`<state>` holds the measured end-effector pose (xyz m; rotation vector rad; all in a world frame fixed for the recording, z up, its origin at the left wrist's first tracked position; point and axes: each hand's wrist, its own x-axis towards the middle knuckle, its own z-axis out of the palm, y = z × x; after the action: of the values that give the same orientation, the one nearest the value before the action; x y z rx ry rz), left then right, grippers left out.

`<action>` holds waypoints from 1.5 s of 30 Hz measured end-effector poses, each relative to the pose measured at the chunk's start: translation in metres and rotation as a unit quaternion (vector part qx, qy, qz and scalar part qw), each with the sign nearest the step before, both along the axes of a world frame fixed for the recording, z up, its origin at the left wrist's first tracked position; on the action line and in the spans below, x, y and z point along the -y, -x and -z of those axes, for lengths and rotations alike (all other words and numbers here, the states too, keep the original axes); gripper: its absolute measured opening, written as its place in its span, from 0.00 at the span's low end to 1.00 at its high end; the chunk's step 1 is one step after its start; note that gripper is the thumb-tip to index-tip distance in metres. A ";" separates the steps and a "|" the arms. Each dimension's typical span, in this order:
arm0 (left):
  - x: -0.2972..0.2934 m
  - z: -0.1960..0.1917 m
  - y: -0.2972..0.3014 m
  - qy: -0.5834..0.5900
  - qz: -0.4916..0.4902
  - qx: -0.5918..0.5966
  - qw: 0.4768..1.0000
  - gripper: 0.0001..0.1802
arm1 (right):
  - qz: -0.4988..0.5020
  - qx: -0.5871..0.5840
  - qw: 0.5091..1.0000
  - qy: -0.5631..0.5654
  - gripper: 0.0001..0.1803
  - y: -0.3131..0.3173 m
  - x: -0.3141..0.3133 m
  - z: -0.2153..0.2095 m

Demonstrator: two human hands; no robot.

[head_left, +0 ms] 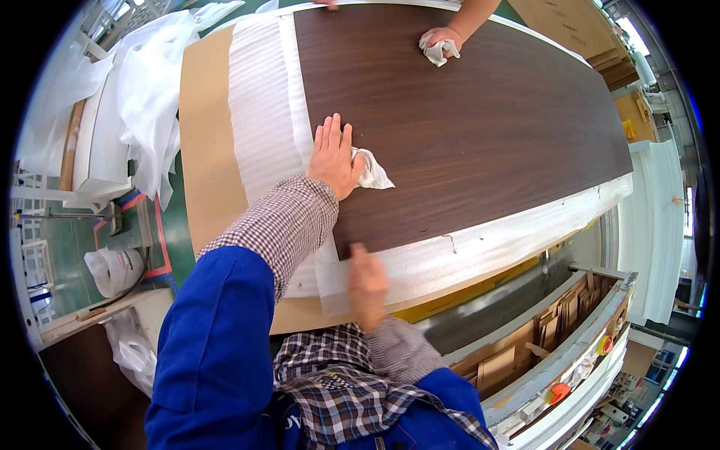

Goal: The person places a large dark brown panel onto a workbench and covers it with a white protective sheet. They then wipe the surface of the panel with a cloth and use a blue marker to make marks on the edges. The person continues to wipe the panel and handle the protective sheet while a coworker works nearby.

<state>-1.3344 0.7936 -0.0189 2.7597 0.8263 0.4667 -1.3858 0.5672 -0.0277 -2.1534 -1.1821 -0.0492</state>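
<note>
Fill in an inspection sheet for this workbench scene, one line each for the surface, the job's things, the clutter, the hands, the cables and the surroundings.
Surface: dark wood-grain panel lying flat on white foam sheet over a tan board.
Job's things: white cloth on the panel, by the left hand.
Clutter: loose white plastic sheeting to the left; cardboard pieces in a bin lower right.
Hands: left hand flat on the panel, touching the cloth; right hand, blurred, at the panel's near edge on the foam. A co-worker's hand presses a second cloth at the far side.
Cables: dark cable on the floor, left.
Surroundings: green floor, stacked boards upper right.
</note>
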 end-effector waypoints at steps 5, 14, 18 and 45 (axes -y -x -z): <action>-0.001 -0.001 0.000 -0.002 0.005 -0.001 1.000 0.32 | -0.130 -0.080 0.988 -0.036 0.15 0.034 -0.006 -0.009; -0.001 -0.001 0.000 -0.007 0.004 0.023 1.000 0.31 | 0.108 0.064 0.989 0.072 0.08 -0.052 0.007 -0.018; -0.002 -0.002 0.000 0.008 0.002 0.009 1.000 0.31 | -0.160 -0.083 0.981 -0.066 0.14 0.064 -0.017 -0.006; 0.042 -0.024 0.043 0.011 0.216 -0.046 0.975 0.36 | 0.166 -0.183 0.968 0.034 0.09 0.023 0.184 -0.032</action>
<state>-1.3773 0.7513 0.0056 2.8397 0.2265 0.2448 -1.4089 0.3833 0.0047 -2.2752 -0.6167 0.2363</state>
